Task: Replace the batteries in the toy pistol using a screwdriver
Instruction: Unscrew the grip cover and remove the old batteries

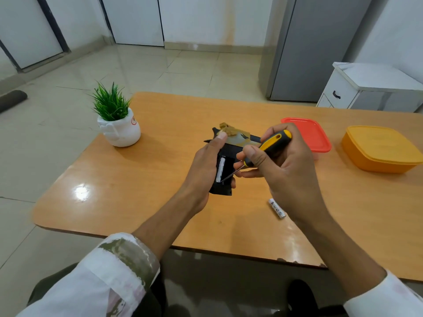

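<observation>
My left hand grips the black and gold toy pistol above the table, grip end toward me. The battery bay in the grip is uncovered and a white battery sits inside it. In my right hand I hold a screwdriver with a yellow and black handle. Its thin metal shaft slants down with the tip at the lower end of that battery. A second white battery lies loose on the wooden table, to the right of the pistol.
A small green plant in a white pot stands at the table's left. A red-lidded container and an orange lidded container sit at the right. A grey fridge and white cabinet stand beyond the table.
</observation>
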